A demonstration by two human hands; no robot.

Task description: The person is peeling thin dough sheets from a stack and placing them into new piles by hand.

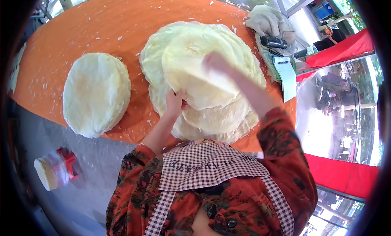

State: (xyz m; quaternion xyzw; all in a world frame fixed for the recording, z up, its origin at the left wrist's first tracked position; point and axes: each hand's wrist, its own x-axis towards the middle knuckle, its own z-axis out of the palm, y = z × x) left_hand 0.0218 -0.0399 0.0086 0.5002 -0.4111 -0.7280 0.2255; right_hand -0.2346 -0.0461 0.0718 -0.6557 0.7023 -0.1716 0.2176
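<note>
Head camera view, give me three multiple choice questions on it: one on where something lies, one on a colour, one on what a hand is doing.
1. Where is the smaller stack of flatbreads?
A. left of the big pile
B. right of the big pile
C. on the floor

2. What colour is the table cover?
A. blue
B. orange
C. white

3. What is the left hand doing?
A. hanging free
B. holding a bottle
C. gripping the big pile's edge

Answers: 1 A, it lies left of the big pile. 2 B, the cloth is orange. 3 C, its fingers rest on the pile's edge, while the right hand lifts the top flatbread.

Orange-covered table (61,36) in daylight; red-draped tables (346,49) beyond, perhaps outdoors.
</note>
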